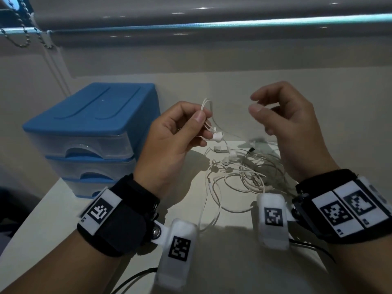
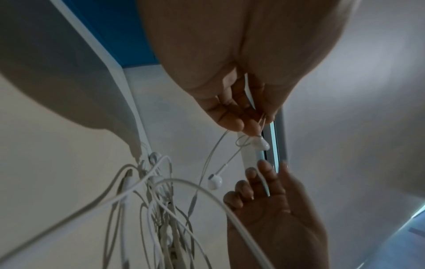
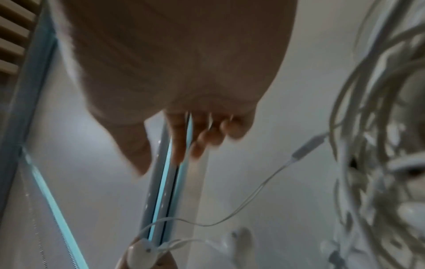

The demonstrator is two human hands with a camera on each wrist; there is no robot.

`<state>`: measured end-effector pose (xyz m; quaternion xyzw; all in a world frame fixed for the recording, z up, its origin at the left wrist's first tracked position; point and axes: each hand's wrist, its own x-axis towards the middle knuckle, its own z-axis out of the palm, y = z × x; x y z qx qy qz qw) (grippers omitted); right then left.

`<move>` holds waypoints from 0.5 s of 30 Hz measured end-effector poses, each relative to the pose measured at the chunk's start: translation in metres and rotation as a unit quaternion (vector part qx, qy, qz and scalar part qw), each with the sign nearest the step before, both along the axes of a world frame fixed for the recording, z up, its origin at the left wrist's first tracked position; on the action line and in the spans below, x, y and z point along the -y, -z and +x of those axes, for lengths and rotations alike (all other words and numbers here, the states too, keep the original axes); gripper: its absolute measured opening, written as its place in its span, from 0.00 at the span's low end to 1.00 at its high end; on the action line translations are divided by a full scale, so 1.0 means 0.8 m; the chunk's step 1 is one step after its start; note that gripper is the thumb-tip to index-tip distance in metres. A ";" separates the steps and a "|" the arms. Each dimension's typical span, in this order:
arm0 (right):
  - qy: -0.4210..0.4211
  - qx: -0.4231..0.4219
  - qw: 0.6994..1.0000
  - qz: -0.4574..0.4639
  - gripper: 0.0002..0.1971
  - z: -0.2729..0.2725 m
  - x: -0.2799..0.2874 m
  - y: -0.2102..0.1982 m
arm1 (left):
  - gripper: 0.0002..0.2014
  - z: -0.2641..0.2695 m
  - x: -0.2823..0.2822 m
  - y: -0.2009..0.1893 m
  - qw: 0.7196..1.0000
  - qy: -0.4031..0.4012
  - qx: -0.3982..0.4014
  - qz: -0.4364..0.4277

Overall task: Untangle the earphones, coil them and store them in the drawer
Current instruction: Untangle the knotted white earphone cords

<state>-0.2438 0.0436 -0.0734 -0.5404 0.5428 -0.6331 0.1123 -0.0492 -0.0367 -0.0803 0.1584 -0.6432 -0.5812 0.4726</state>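
Observation:
Thumb and forefinger of my left hand [image 1: 201, 118] pinch a thin white earphone cable [image 1: 207, 103] that loops above them. One earbud [image 1: 218, 136] hangs just below that hand; in the left wrist view it is the earbud [image 2: 261, 143] under the fingertips [image 2: 250, 127], with a second earbud [image 2: 215, 181] dangling lower. My right hand [image 1: 255, 102] hovers a little to the right with its fingers loosely curled and holds nothing. The tangled pile of white earphones [image 1: 244, 175] lies on the table below both hands. The blue drawer unit [image 1: 91, 128] stands at the left with its drawers closed.
The white table [image 1: 212, 251] meets a wall at the back. A window blind [image 1: 212, 15] hangs above, its bead chain [image 1: 21, 24] at the upper left. An inline remote [image 3: 308, 145] on one cable hangs off the tangle [image 3: 379, 163].

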 end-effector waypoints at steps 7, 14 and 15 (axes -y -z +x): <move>-0.154 -0.038 0.986 0.046 0.12 0.030 -0.002 0.001 | 0.05 -0.004 -0.006 0.000 1.000 -0.014 -0.005 0.007; -0.147 -0.028 0.986 0.071 0.07 0.027 0.000 0.004 | 0.06 -0.002 -0.004 0.000 1.000 -0.023 0.004 0.000; -0.148 -0.027 0.986 0.077 0.07 0.027 0.000 0.005 | 0.06 -0.002 -0.005 0.000 1.000 -0.026 0.007 0.000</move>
